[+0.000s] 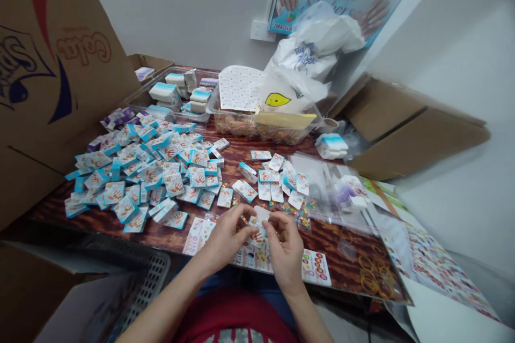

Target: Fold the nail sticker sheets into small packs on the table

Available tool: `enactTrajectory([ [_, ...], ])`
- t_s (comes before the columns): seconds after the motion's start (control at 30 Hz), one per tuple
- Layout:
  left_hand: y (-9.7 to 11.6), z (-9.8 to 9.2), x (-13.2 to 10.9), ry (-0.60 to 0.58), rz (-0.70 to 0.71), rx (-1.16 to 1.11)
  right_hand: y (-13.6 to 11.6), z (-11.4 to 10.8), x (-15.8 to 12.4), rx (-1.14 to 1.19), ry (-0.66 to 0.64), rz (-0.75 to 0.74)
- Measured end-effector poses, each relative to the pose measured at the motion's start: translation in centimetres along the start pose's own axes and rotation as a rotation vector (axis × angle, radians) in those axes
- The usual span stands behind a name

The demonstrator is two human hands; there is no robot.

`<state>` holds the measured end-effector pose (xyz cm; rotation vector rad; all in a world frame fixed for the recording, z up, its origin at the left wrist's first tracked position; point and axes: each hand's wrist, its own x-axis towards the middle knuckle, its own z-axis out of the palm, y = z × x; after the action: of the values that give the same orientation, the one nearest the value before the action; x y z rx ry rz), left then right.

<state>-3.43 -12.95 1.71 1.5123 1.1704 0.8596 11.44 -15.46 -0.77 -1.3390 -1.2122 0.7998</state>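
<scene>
My left hand point(226, 237) and my right hand point(285, 252) meet above the wood-grain table point(346, 244), pinching a small printed nail sticker card point(256, 237) between their fingertips. A white slip point(262, 213) stands up from that card. Just below my hands lie loose sticker sheets point(197, 236). A large heap of blue-and-white hand-printed packets point(148, 174) spreads to the left, and a smaller scatter of them point(277, 179) lies just beyond my hands.
Along the back stand a clear tub of colourful beads point(257, 129) and stacked white-and-blue packs point(164, 94). White plastic bags point(309, 48) sit behind it. Rubber bands point(372, 278) and clear plastic sleeves point(325, 193) lie to the right. Cardboard box flaps point(52, 64) rise at the left.
</scene>
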Motion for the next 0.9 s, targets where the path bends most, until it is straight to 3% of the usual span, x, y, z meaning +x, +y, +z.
enactTrajectory([
  [0.17,-0.6,-0.3,-0.3,-0.006,0.027,0.038,0.1,-0.2,0.6,-0.038,-0.199,0.001],
  [0.33,-0.5,-0.4,-0.3,0.021,-0.014,-0.002,-0.5,-0.3,1.3,-0.006,-0.187,0.002],
  [0.5,-0.1,-0.5,-0.4,0.070,-0.037,-0.013,-1.6,-0.7,1.9,0.003,-0.351,-0.048],
  [0.7,-0.2,-0.7,-0.7,0.010,-0.040,-0.004,-0.7,-0.4,2.1,0.190,-0.285,0.225],
  [0.9,-0.4,-0.8,-0.8,-0.030,-0.053,-0.070,-0.9,-0.1,2.5,0.288,-0.245,0.334],
])
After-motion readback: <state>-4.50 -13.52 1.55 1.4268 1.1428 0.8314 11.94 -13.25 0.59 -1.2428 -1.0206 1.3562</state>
